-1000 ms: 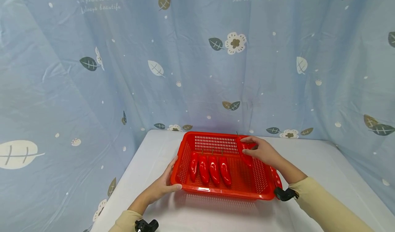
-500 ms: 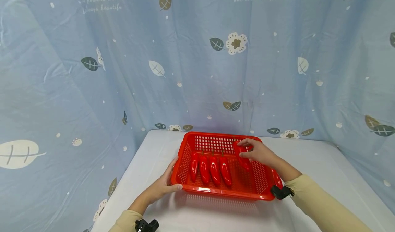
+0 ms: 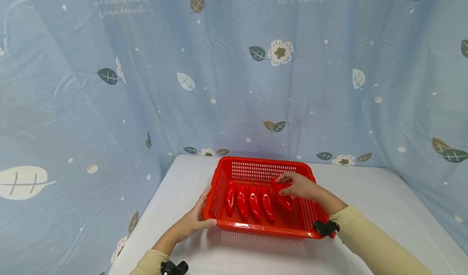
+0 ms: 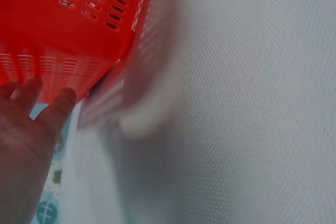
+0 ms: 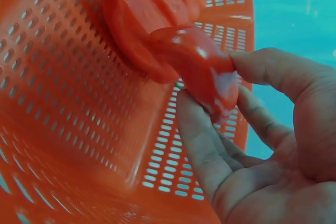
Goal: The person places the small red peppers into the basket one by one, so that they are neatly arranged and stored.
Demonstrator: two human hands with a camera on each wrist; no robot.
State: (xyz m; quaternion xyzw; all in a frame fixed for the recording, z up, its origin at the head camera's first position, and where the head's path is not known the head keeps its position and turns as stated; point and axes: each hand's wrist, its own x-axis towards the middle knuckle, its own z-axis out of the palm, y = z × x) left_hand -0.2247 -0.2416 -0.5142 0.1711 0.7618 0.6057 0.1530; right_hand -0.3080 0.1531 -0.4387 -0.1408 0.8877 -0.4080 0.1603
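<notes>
My right hand pinches a glossy red chili pepper between thumb and fingers, low inside the red plastic basket. The right wrist view shows the held pepper between the fingertips, close beside another pepper. Several more red peppers lie side by side in the basket's left half, stems toward the back. My left hand touches the basket's left front corner, thumb at the front. In the left wrist view its straight fingers lie against the perforated wall.
Part of another red pepper shows outside the basket on the right, mostly hidden by my wrist. The basket stands on a white table. A blue printed curtain hangs behind and to the left.
My right hand has moved left and down into the basket with the pepper, toward the row. The left hand and basket stay in place.
</notes>
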